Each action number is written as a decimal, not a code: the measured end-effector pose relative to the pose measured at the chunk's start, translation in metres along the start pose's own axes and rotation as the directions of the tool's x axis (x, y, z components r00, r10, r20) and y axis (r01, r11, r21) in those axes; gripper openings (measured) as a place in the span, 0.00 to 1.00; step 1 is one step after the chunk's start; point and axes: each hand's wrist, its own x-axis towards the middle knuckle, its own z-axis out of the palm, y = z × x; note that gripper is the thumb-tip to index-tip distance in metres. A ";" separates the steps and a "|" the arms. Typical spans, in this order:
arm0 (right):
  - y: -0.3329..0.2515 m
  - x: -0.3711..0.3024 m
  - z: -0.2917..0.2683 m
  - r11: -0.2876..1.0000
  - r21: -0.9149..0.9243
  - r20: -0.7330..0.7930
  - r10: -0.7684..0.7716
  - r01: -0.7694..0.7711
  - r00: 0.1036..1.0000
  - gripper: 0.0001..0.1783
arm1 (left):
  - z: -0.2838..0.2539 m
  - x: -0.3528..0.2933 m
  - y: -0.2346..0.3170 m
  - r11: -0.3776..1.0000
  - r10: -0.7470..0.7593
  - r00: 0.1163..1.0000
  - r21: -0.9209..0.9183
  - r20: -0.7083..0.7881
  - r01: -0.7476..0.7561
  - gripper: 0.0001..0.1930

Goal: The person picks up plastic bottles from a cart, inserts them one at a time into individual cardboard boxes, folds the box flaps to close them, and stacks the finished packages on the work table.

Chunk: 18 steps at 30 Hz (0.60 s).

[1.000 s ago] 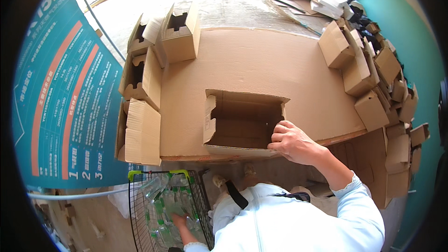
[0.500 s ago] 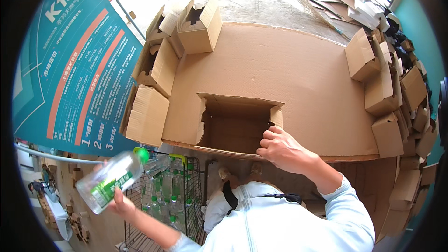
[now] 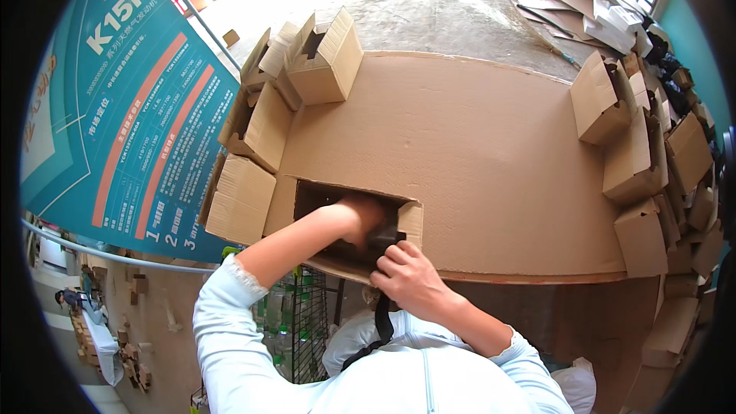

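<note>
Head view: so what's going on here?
A person's left hand is inside an open cardboard box at the front edge of a flat cardboard surface; whether it holds anything is unclear. The right hand grips the box's near right corner. Other boxes stand to left and right, and green-capped bottles sit in a wire basket below.

Open cardboard box, one, at near edge of brown table. Left hand, inside the box; its grip hidden. Right hand, pinching the box's near right rim. Other boxes, grouped along table's left and right sides. Teal banner, left. Wire cart, below table edge, containing green-capped bottles.
</note>
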 end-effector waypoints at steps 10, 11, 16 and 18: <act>0.014 0.010 0.002 1.000 -0.004 -0.063 -0.003 0.003 0.998 0.05 | 0.055 0.084 -0.001 0.990 -0.051 0.937 0.105 -0.345 0.093 0.11; 0.013 0.011 -0.001 1.000 -0.005 -0.047 -0.007 0.007 0.999 0.05 | 0.060 0.084 -0.003 0.992 -0.027 0.919 0.104 -0.392 0.074 0.09; 0.013 0.012 -0.001 1.000 0.008 -0.009 0.005 -0.005 1.000 0.06 | 0.039 0.034 -0.009 0.999 -0.035 0.918 -0.041 -0.395 0.021 0.07; 0.019 0.012 -0.001 0.997 0.028 -0.048 0.069 -0.068 0.996 0.07 | 0.002 -0.036 -0.009 0.977 -0.038 0.861 -0.200 -0.508 -0.075 0.09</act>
